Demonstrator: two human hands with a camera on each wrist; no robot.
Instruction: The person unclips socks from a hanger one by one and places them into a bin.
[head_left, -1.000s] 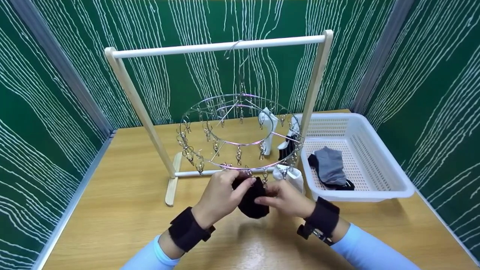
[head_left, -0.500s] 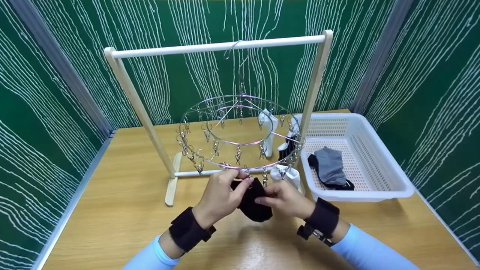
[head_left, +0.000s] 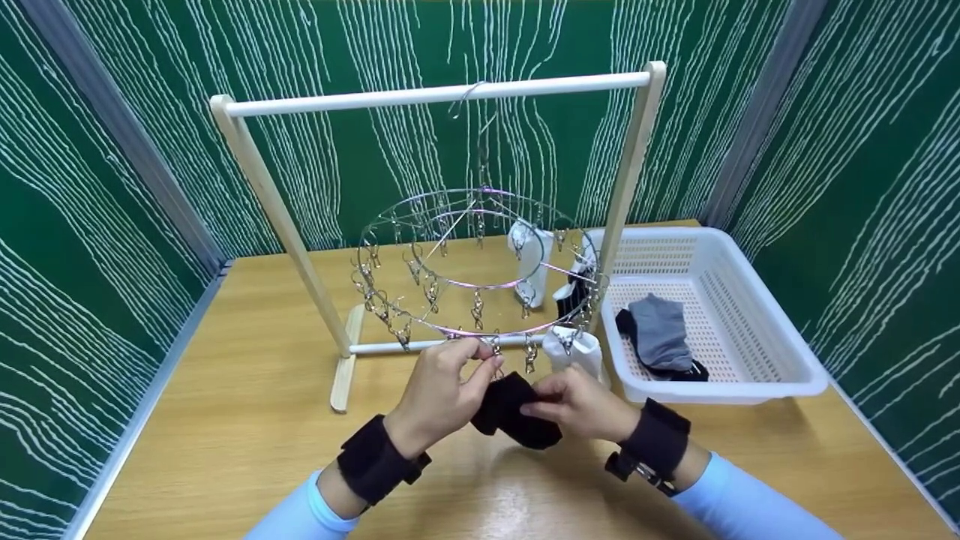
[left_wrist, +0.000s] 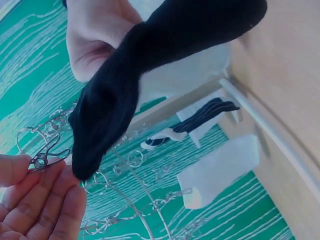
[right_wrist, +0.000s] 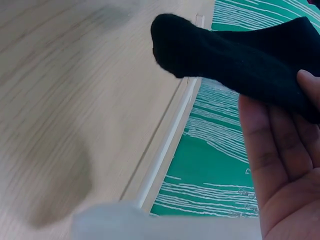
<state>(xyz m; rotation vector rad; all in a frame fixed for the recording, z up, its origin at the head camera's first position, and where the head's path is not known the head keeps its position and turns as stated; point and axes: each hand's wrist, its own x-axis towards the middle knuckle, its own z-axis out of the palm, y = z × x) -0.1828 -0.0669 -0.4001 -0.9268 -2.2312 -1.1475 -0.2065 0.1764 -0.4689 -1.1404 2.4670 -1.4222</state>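
Black sock (head_left: 514,405) is hanging in the air above the bench (head_left: 225,450), just below the near rim of the round clip hanger (head_left: 480,286). The right hand (head_left: 581,405) is gripping it, thumb and fingers clamped on the fabric partway along. The left hand (head_left: 442,390) is pinching a metal clip (left_wrist: 42,159) between thumb and fingers, just beside one end of the sock; the views are not settling whether the two are touching.

Judging by its drape, the knit is likely behaving as light, soft and limp, neither slippery nor fragile. A flat pinch close to the clip-side edge is probably offering the best control, since loosely held cloth is likely folding over. In the head view the long axis is slanting from the clip down to the lower right; the rounded end, apparently the toe, is pointing toward the person.
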